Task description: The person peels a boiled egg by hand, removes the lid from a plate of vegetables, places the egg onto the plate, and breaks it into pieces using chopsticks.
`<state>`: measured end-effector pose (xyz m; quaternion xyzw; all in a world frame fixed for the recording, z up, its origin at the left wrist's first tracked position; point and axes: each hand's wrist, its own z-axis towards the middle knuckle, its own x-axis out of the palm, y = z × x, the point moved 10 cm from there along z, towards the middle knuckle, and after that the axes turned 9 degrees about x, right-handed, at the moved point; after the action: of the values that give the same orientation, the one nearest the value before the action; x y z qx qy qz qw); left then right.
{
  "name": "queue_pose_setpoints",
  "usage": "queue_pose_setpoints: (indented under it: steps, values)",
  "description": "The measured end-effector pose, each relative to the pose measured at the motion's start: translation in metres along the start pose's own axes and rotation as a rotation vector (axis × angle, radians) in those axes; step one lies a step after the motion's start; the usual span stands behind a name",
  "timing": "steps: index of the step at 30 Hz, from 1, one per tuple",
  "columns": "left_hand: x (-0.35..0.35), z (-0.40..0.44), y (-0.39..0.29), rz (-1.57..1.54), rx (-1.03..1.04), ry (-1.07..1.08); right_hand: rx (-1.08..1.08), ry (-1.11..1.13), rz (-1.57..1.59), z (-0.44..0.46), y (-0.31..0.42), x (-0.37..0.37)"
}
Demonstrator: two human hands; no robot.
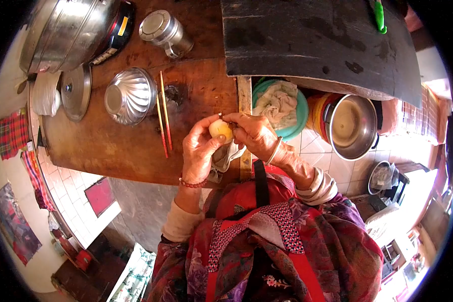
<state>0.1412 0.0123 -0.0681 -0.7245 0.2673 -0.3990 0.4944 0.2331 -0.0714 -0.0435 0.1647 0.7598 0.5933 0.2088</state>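
My left hand, with a red bead bracelet at its wrist, closes round a small, round, pale-yellow thing. It looks smooth, but its kind cannot be told. My right hand wears a bangle and has its fingers curled in at the right side of the yellow thing. Whatever those right fingers pinch is hidden. Below the hands, a grey cloth lies at the table's edge. Left of them, a pair of chopsticks with red ends rests on the wooden table, beside a fluted metal bowl.
A metal canister and a large steamer pot stand farther back, near a round lid. To the right are a dark board, a teal basin with a cloth, and a steel pot.
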Motion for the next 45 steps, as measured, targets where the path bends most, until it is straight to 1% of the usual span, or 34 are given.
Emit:
queue_pose_setpoints:
  steps: [1,3,4,6,7,9,10,12,13,15,18,21,23,24,25,26,27,28,30,31,33,34,38,40,41,43,44,45]
  values:
    - [-0.001,0.0,0.003,-0.024,-0.028,0.003,0.0,0.001,0.0,0.0,0.001,0.0]
    - [-0.004,0.0,0.005,-0.049,-0.057,0.006,0.134,0.038,0.116,0.001,-0.01,0.002]
    - [-0.004,0.0,0.007,-0.103,-0.078,0.014,0.134,0.038,0.116,0.001,-0.013,0.003]
    - [-0.004,0.0,0.009,-0.157,-0.1,0.022,0.268,0.058,0.388,0.0,-0.033,0.006]
    - [-0.004,0.0,0.01,-0.212,-0.117,0.018,0.268,0.058,0.388,0.0,-0.034,0.005]
    - [-0.003,0.0,0.011,-0.268,-0.134,0.014,0.323,0.056,0.586,0.0,-0.04,0.005]
    - [-0.001,0.0,0.012,-0.326,-0.139,0.024,0.324,0.055,0.586,0.0,-0.04,0.005]
    - [0.001,0.0,0.013,-0.384,-0.143,0.035,0.336,-0.01,0.742,-0.001,-0.044,0.0]
    - [0.002,-0.001,0.013,-0.426,-0.152,0.038,0.336,-0.01,0.742,-0.001,-0.043,-0.001]
    - [0.004,-0.001,0.015,-0.468,-0.16,0.04,0.409,0.0,0.814,-0.002,-0.045,-0.001]
    - [0.008,0.001,0.015,-0.526,-0.118,0.041,0.44,0.026,0.833,-0.002,-0.048,-0.001]
    - [0.004,0.001,0.017,-0.467,-0.109,-0.004,0.462,-0.016,0.826,-0.002,-0.05,-0.003]
    - [0.007,-0.001,0.021,-0.507,-0.174,0.023,0.466,-0.014,0.824,-0.001,-0.052,-0.003]
    - [0.008,-0.001,0.019,-0.507,-0.175,0.024,0.472,-0.013,0.821,-0.001,-0.053,-0.003]
    - [0.008,-0.001,0.017,-0.444,-0.166,0.017,0.471,-0.014,0.822,0.0,-0.053,-0.004]
    - [0.007,-0.001,0.015,-0.381,-0.157,0.01,0.445,0.021,0.759,0.002,-0.049,-0.002]
    - [0.009,-0.002,0.014,-0.381,-0.158,0.011,0.419,0.056,0.696,0.003,-0.045,-0.001]
    - [0.006,-0.002,0.013,-0.323,-0.137,-0.016,0.419,0.055,0.696,0.004,-0.044,0.001]
    - [0.003,-0.002,0.012,-0.265,-0.116,-0.042,0.358,0.037,0.346,0.007,-0.036,0.001]
    - [0.004,-0.001,0.01,-0.203,-0.077,-0.014,0.358,0.037,0.346,0.007,-0.038,0.002]
    - [0.007,-0.001,0.006,-0.141,-0.037,0.013,0.194,-0.006,0.238,0.008,-0.025,-0.002]
    - [0.007,0.0,0.003,-0.085,-0.028,0.016,0.235,0.002,0.222,0.007,-0.027,-0.001]
    - [0.007,0.001,-0.001,0.062,0.017,0.051,0.205,-0.008,0.219,0.005,-0.022,-0.001]
    - [0.005,0.001,0.0,0.064,0.015,0.05,0.142,-0.078,0.264,0.005,-0.019,-0.007]
    - [0.005,0.001,0.001,0.067,0.013,0.049,0.142,-0.078,0.264,0.005,-0.021,-0.006]
    - [0.007,0.0,0.0,0.015,0.001,0.052,0.23,-0.078,0.37,0.004,-0.035,-0.004]
    - [0.009,-0.001,0.0,-0.036,-0.011,0.056,0.229,-0.079,0.37,0.005,-0.036,-0.005]
    - [0.008,-0.001,0.001,-0.035,-0.011,0.057,0.285,-0.045,0.468,0.005,-0.043,-0.002]
